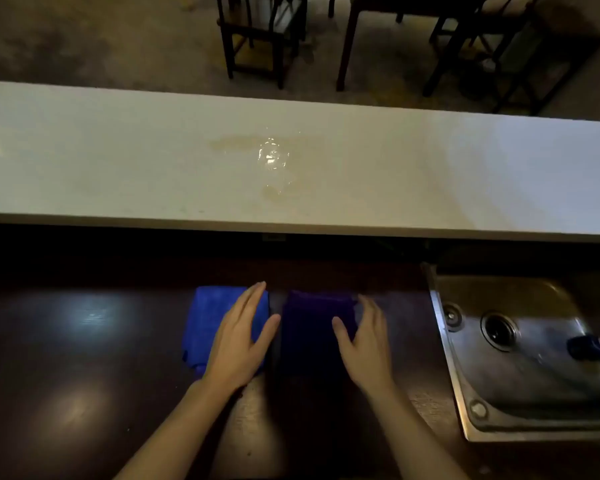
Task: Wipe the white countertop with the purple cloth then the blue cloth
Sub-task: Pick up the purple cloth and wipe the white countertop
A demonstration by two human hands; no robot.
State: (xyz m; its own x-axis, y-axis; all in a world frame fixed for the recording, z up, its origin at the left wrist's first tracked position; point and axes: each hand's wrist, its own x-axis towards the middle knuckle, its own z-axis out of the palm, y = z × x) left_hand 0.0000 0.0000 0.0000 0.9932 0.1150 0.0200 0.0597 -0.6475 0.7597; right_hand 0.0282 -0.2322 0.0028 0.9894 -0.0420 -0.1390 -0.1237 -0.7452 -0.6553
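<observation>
Two folded cloths lie side by side on the dark lower counter (84,358): a blue cloth (205,323) on the left and a purple cloth (312,327) on the right. My left hand (239,337) hovers flat over the blue cloth's right part, fingers apart, holding nothing. My right hand (364,341) is at the purple cloth's right edge, thumb over the cloth, fingers spread. Beyond them runs the raised white countertop (118,161), with a wet, brownish spill (272,161) near its middle.
A steel sink (520,348) is set into the lower counter at the right, with a dark object (593,346) inside it. Dark wooden chairs (260,36) and a table (430,15) stand on the floor beyond the white countertop.
</observation>
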